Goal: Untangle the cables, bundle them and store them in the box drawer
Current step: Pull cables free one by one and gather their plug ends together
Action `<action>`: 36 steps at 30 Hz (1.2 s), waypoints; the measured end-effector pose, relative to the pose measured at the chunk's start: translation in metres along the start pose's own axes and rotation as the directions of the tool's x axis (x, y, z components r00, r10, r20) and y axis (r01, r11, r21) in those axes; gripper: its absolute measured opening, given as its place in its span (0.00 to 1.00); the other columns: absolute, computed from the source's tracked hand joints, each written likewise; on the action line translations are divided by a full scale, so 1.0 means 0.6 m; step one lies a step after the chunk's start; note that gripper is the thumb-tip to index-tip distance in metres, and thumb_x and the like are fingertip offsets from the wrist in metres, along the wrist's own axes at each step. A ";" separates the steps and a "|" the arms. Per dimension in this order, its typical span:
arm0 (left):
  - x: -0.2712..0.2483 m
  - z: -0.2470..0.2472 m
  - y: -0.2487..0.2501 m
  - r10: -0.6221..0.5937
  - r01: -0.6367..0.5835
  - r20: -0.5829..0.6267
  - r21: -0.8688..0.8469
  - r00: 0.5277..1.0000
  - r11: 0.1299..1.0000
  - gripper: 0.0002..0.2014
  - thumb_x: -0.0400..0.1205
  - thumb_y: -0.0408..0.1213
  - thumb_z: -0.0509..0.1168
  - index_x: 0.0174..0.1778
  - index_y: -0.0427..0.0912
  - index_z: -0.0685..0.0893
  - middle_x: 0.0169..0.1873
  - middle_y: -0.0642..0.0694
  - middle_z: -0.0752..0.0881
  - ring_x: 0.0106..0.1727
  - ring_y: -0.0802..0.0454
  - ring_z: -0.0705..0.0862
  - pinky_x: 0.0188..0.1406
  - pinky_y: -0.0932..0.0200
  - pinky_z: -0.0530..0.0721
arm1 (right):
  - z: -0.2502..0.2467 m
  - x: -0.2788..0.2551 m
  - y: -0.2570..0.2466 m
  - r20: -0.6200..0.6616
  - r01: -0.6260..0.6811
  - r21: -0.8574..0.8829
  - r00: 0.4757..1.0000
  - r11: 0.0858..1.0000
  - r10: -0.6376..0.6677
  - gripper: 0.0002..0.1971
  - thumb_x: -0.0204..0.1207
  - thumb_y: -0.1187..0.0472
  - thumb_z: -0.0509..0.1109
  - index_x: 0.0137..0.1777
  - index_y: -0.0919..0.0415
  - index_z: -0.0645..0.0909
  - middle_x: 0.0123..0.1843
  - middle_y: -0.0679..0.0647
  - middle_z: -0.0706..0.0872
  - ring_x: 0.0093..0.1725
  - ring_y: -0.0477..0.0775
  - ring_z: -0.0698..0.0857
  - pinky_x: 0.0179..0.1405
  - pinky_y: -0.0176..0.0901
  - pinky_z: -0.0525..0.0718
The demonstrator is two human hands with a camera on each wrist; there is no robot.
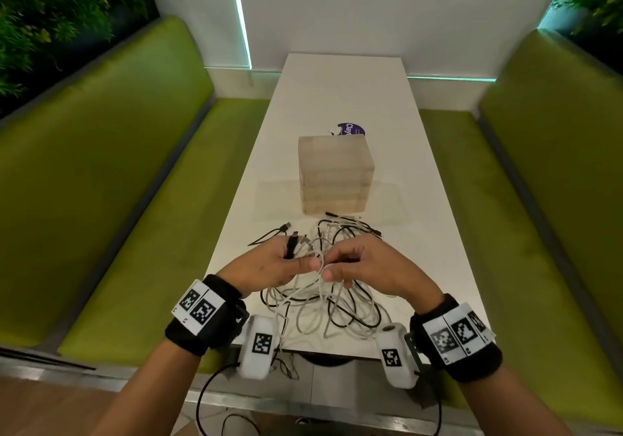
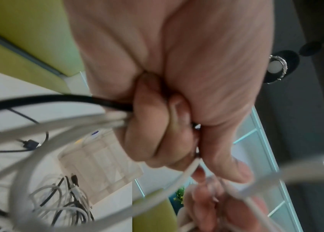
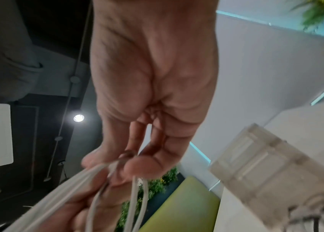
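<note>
Left hand (image 1: 269,265) curled round several white and black cable strands (image 2: 89,113), connector ends poking past the fingers. Tangled cables (image 1: 323,304) heaped on the white table (image 1: 435,233) beneath both hands. Right hand (image 1: 367,267) pinching white strands (image 3: 137,196) between thumb and fingertips. Translucent drawer box (image 1: 335,176) beyond the tangle, drawers closed.

table (image 1: 421,199): runs 6 to 12 between benches, left bench (image 1: 118,199) at 9, right bench (image 1: 539,216) at 3 | box drawer (image 1: 335,174): on table, centre | cables (image 1: 323,297): on table at 6 of box drawer | sticker (image 1: 352,129): on table at 12, behind box drawer
</note>
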State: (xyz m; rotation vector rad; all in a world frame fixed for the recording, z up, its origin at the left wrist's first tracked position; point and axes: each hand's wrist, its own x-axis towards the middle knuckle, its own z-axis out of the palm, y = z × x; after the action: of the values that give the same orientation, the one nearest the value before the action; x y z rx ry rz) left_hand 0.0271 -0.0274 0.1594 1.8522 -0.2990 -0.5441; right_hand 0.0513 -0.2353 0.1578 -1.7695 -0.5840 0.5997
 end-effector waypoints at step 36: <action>-0.018 -0.034 0.015 0.037 -0.343 -0.473 -0.581 0.880 0.738 0.10 0.85 0.40 0.54 0.39 0.42 0.73 0.20 0.54 0.67 0.19 0.61 0.59 0.18 0.66 0.54 | 0.082 -0.022 0.160 0.105 -0.382 -0.340 0.893 0.859 0.438 0.09 0.80 0.66 0.65 0.56 0.57 0.84 0.49 0.51 0.86 0.37 0.47 0.86 0.31 0.33 0.82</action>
State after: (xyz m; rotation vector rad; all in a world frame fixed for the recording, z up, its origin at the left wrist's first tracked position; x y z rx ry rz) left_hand 0.0284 -0.0086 0.1756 1.1778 0.0130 -0.0436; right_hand 0.0175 -0.2336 0.0547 -2.1791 -0.4354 1.0189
